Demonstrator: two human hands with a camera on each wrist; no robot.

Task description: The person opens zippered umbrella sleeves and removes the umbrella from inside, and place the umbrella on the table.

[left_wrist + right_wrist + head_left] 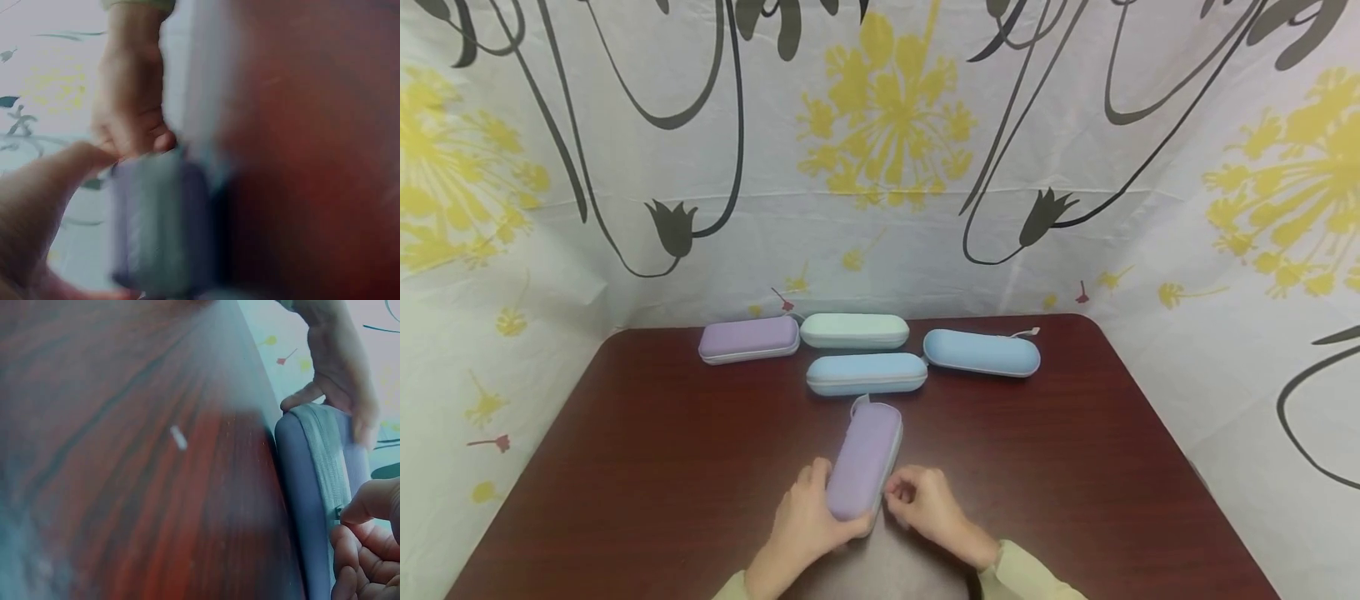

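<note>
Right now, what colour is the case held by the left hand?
Light purple; the case shows best in the head view.

The front case (865, 462) was light purple with a grey zip (326, 450). The back left case (749, 338) was light purple too. One case (854, 331) was mint green. The middle case (867, 372) and right case (982, 352) were light blue. The table (662, 467) was dark red-brown with streaks. The white cloth (775, 150) had yellow flowers (895, 117), dark grey stems (740, 100) and tiny red buds (502, 443). The sleeves (1022, 575) were pale yellow-green.
</note>
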